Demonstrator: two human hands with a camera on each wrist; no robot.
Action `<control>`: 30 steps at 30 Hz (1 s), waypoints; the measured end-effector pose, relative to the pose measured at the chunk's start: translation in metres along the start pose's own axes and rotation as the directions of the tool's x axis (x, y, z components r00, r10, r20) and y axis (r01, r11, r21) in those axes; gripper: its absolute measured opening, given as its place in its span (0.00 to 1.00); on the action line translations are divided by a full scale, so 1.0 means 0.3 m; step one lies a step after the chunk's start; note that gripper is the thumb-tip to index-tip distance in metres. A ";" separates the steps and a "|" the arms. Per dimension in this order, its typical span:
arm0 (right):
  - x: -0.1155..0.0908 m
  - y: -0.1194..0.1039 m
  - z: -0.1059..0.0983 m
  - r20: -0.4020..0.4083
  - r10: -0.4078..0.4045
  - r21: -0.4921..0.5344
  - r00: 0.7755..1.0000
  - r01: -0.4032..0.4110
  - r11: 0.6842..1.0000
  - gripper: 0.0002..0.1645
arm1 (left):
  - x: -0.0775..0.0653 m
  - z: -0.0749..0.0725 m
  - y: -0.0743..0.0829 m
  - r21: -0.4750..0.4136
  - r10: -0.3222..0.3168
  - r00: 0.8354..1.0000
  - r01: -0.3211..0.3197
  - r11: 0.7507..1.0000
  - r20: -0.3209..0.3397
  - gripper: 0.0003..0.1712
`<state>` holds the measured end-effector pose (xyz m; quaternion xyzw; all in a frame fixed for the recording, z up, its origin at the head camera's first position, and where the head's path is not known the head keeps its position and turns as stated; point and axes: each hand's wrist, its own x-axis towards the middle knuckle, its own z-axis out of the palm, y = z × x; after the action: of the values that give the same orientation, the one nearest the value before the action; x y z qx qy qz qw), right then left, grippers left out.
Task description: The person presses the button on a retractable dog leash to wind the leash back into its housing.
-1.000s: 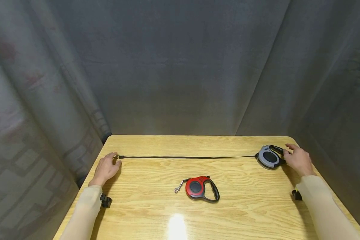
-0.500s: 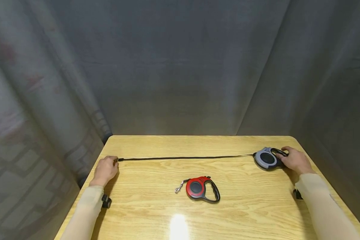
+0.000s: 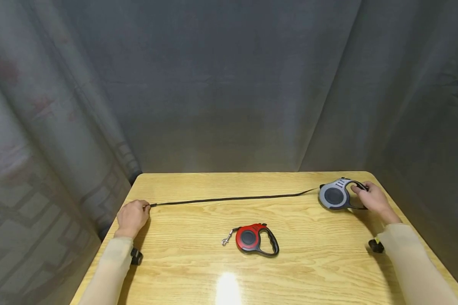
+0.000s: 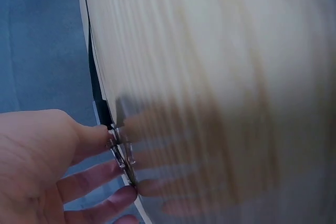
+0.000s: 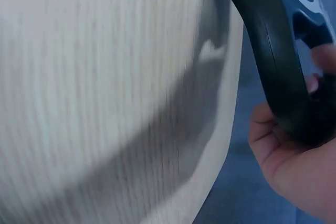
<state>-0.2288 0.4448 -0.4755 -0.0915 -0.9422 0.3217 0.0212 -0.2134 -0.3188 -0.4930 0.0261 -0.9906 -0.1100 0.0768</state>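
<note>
A grey retractable dog leash (image 3: 333, 195) with a black handle is at the table's far right. My right hand (image 3: 375, 199) grips that handle, and in the right wrist view the black casing (image 5: 270, 51) tilts above the wood. From its nozzle a black strap (image 3: 229, 199) runs across the table to the far left. My left hand (image 3: 132, 217) pinches the metal clip (image 4: 122, 148) at the strap's end between thumb and fingers. Nearer the middle lies a red retractable leash (image 3: 249, 238), its silver clip (image 3: 227, 240) pointing left; neither hand touches it.
The light wooden table (image 3: 183, 262) has rounded far corners. Grey curtains (image 3: 221, 93) hang behind it and along both sides. A bright light reflection shows on the wood near the front.
My right hand has lifted and tilted the grey leash, bringing it slightly left. The strap now slopes up at its right end. My left hand has drawn slightly nearer, closing its fingers around the clip.
</note>
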 end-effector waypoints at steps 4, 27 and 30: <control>-0.024 -0.033 0.005 -0.031 -0.009 0.041 0.999 0.010 0.999 0.30 | 0.003 -0.005 0.002 0.001 -0.013 1.000 0.013 1.000 -0.002 0.11; -0.096 -0.132 -0.055 0.165 -0.143 0.146 0.976 0.119 0.982 0.34 | 0.001 -0.010 0.000 -0.022 -0.025 1.000 0.024 0.999 -0.016 0.10; -0.095 -0.129 -0.051 0.180 -0.078 0.102 0.981 0.060 0.993 0.37 | 0.005 -0.013 0.001 -0.025 -0.028 1.000 0.028 0.999 -0.013 0.10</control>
<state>-0.2053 0.4186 -0.4393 -0.0275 -0.9261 0.3728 -0.0501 -0.2142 -0.3195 -0.4890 0.0396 -0.9882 -0.1233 0.0823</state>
